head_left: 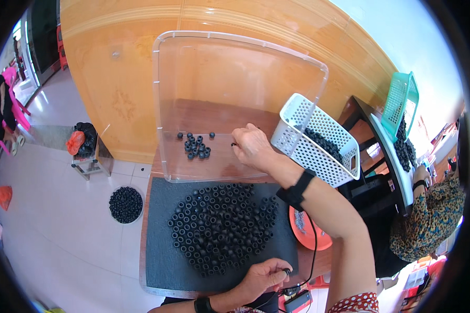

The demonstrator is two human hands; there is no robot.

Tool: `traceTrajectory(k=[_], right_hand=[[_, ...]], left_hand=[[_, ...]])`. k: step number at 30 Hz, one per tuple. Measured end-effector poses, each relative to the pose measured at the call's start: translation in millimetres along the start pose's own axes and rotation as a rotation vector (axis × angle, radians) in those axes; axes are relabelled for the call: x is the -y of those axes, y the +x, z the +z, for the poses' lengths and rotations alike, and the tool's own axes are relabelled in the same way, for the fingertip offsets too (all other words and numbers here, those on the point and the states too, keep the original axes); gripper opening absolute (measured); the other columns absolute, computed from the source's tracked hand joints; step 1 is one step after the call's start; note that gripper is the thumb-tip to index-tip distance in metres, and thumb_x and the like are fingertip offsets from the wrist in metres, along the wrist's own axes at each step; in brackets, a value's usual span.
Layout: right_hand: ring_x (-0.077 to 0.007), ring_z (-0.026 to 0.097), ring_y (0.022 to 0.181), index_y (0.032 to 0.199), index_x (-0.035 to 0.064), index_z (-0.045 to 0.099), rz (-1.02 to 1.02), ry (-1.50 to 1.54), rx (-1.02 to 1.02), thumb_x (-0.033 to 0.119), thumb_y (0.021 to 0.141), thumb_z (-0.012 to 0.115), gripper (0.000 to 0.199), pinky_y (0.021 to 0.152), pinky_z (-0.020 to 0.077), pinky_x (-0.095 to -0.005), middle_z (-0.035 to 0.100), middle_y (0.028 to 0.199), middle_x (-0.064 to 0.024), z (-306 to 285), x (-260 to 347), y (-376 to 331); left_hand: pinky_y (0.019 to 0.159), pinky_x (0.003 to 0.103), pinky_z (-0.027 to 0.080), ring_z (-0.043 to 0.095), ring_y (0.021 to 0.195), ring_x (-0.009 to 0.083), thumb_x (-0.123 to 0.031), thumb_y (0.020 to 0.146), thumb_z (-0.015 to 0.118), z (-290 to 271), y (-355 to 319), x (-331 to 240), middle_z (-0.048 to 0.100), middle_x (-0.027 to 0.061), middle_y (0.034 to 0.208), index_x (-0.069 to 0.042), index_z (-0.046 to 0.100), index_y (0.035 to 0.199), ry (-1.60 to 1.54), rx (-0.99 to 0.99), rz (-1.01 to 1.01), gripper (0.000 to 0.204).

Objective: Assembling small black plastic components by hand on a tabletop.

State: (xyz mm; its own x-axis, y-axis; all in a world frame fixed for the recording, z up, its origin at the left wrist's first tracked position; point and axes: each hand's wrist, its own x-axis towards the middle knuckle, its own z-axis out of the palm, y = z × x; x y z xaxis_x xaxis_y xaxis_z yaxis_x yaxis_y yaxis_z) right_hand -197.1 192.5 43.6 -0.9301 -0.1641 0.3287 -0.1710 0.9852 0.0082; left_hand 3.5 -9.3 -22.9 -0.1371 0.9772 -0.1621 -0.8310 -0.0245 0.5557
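Observation:
Near the table's front edge, my left hand (pixel 265 276) pinches a small black cap (pixel 286 271) between thumb and finger. My right hand (pixel 253 148) reaches over the clear plastic bin (pixel 160 104), its fingers closed with a dark bit at the fingertips that is too small to make out. Below it, many small round black caps with hollow centres (pixel 219 229) lie spread over a dark grey mat (pixel 159 261). Several more of the black caps (pixel 197 147) sit inside the clear bin, left of my right hand.
A white perforated basket (pixel 292 138) holding black pieces stands right of the bin. Beside the mat is a red dish (pixel 321 240) with small bits; a cable (pixel 314 245) runs past it. A bowl of black pieces (pixel 125 204) is on the floor. Someone in a patterned sleeve (pixel 428 221) sits at right.

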Motion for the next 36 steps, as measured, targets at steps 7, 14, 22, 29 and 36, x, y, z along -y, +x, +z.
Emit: traceTrajectory(k=[7, 14, 22, 29, 36], right_hand=[[-0.0392, 0.056, 0.069, 0.068, -0.0011, 0.053, 0.22, 0.422, 0.072, 0.006, 0.067, 0.059, 0.009, 0.061, 0.044, -0.0457, 0.057, 0.067, -0.0202, -123, 55, -131], [-0.0334, 0.058, 0.063, 0.071, -0.0011, 0.055, 0.485, 0.5, 0.326, 0.005, 0.066, 0.064, 0.011, 0.055, 0.0439, -0.0392, 0.057, 0.064, -0.0166, -142, 96, -234], [-0.0403, 0.056, 0.062, 0.069, -0.0021, 0.053, 0.547, 0.53, 0.177, 0.008, 0.067, 0.061, 0.013, 0.056, 0.0415, -0.0464, 0.055, 0.06, -0.0232, -129, 114, -252], [-0.0307, 0.052, 0.072, 0.078, 0.0004, 0.056, 0.466, 0.519, -0.338, -0.002, 0.067, 0.064, 0.014, 0.06, 0.043, -0.037, 0.057, 0.078, -0.0133, -109, 130, -271], [-0.0221, 0.052, 0.072, 0.087, 0.0019, 0.061, 0.523, 0.711, -0.498, -0.004, 0.07, 0.066, 0.018, 0.061, 0.0433, -0.0309, 0.059, 0.082, -0.0087, -102, 135, -279]], left_hand=[[0.06, 0.024, 0.046, 0.055, 0.063, 0.0128, -0.003, 0.088, 0.052, 5, 3, 0, 0.059, 0.0091, 0.082, 0.003, 0.054, 0.102, 0.068, -0.119, 0.196, 0.015], [0.059, 0.02, 0.044, 0.053, 0.065, 0.0085, -0.011, 0.09, 0.053, 28, 12, -5, 0.06, 0.0061, 0.085, 0.0, 0.052, 0.102, 0.26, -0.28, 0.374, 0.016], [0.061, 0.018, 0.043, 0.051, 0.069, 0.0047, -0.009, 0.091, 0.052, 46, 16, 6, 0.057, 0.0016, 0.086, 0.0, 0.05, 0.105, 0.454, -0.337, 0.439, 0.016], [0.063, 0.022, 0.047, 0.054, 0.07, 0.0079, -0.007, 0.09, 0.053, 46, 14, -1, 0.057, 0.0037, 0.087, 0.002, 0.051, 0.103, 0.234, -0.324, 0.421, 0.016], [0.063, 0.024, 0.049, 0.056, 0.068, 0.0112, -0.007, 0.089, 0.054, 45, 11, -6, 0.058, 0.0063, 0.085, 0.003, 0.052, 0.102, 0.143, -0.254, 0.372, 0.016]])
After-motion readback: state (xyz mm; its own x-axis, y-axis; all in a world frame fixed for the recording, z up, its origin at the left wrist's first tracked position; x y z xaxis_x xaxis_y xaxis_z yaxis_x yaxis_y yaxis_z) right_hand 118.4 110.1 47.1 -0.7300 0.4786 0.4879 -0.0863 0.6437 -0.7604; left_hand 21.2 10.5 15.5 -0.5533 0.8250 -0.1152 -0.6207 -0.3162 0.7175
